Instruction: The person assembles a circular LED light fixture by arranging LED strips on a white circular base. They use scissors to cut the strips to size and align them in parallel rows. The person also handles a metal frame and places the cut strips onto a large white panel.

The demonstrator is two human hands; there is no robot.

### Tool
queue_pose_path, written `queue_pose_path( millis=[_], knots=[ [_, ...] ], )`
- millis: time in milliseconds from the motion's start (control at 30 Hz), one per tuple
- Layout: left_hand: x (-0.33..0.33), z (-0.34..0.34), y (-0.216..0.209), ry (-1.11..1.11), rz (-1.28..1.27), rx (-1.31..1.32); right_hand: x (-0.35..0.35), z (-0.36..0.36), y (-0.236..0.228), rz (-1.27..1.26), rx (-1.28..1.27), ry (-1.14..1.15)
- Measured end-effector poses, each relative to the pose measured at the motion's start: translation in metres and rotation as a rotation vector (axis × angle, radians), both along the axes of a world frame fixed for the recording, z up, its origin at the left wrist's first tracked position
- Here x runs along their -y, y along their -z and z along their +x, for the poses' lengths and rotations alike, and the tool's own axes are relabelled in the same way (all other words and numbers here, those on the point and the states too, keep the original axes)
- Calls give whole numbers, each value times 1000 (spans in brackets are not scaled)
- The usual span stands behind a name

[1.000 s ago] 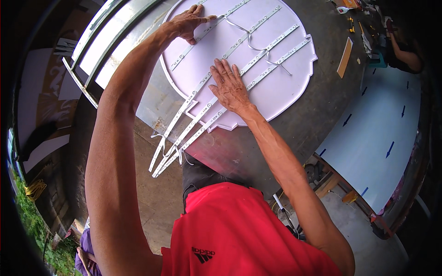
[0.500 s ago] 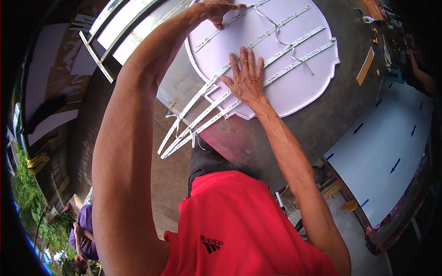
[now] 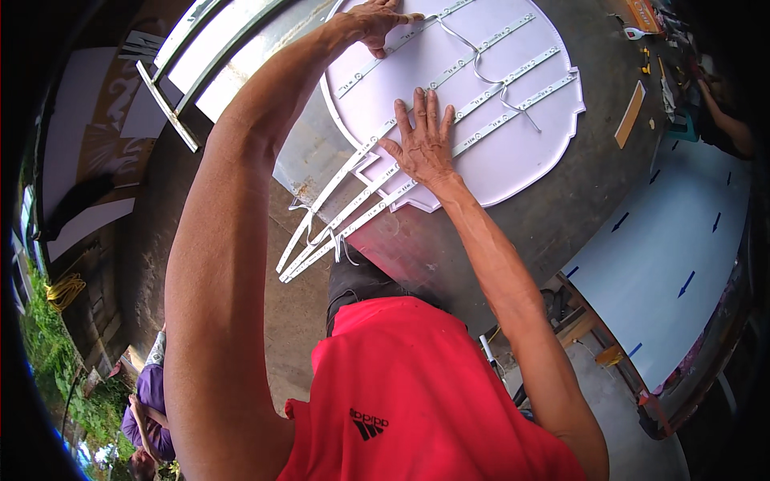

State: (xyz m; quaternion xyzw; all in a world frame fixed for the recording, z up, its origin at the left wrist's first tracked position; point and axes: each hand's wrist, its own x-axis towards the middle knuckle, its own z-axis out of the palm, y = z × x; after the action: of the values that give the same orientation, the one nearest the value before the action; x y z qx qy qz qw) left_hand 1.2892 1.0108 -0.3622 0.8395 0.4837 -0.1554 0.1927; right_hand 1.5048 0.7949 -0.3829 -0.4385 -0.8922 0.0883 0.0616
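On the grey table (image 3: 561, 200) lies a scalloped white panel (image 3: 513, 152), and both arms stretch out over it. Left hand (image 3: 377, 20) reaches far to the panel's top edge, fingers curled down on the end of a light strip (image 3: 377, 68). Right hand (image 3: 425, 144) lies flat, fingers spread, palm pressing the strips, gripping nothing. Count them: three long white strips (image 3: 337, 228) cross the panel and overhang its near edge, linked by thin wires (image 3: 481, 68).
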Motion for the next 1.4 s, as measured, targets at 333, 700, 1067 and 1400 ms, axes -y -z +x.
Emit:
queue_pose_path(
  millis=[333, 700, 1067, 1400],
  knots=[
    [13, 8, -10, -76, 114, -29, -2, -3, -16, -141, -14, 36],
    [12, 5, -9, -48, 134, -10, -4, -8, -15, -129, -40, 63],
    [3, -2, -5, -27, -24, -14, -34, -9, -26, -24, -186, -262],
    [9, 3, -15, -55, -64, -28, -31, -17, -34, -240, -261, -504]
  ],
)
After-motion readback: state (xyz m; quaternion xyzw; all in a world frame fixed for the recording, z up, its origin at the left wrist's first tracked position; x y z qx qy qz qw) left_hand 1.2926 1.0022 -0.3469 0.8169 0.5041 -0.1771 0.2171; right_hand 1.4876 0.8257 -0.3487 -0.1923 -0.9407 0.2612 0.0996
